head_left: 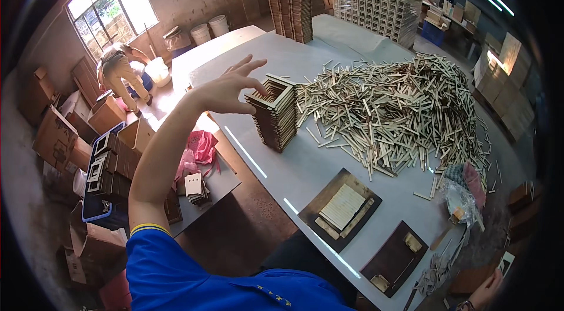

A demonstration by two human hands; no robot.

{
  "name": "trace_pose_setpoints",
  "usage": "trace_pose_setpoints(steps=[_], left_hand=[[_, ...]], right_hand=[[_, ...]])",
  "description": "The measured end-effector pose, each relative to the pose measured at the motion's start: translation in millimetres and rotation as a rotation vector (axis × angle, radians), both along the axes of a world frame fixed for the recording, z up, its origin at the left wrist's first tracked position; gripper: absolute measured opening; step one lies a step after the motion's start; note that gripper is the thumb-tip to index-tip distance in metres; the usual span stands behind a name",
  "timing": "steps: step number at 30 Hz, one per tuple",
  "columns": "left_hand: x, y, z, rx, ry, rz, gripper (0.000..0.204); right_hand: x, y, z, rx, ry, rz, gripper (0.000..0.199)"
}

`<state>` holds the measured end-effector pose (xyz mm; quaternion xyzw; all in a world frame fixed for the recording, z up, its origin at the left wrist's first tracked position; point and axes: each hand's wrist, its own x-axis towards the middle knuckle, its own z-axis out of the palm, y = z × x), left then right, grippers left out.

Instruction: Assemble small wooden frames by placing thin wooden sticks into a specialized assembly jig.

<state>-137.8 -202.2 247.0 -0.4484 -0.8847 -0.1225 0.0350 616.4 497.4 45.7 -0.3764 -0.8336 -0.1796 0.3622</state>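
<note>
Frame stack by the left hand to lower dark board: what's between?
Between the stack and lower board lies the upper board, bearing pale strips, with bare table either side, in the head view.

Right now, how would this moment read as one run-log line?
left hand: open, at stack of frames | right hand: holding pale piece | loose strips: heaped on table

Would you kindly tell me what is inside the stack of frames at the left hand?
The stack of frames is hollow, with brownish inner edges showing near the top. Its near side covers the bottom, so whether anything lies down there cannot be seen.
</note>
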Motion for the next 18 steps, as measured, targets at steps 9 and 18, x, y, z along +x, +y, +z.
trace_pose_setpoints(steps=[9,18], left_hand=[[-13,6,-15,-0.049,0.028,-0.069,0.030],[-10,0,-13,-0.067,-0.018,-0.111,0.035]], right_hand=[[-90,-82,38,0.148,-0.005,0.037,0.022],[-130,-132,46,0.265,0.130,0.195,0.018]])
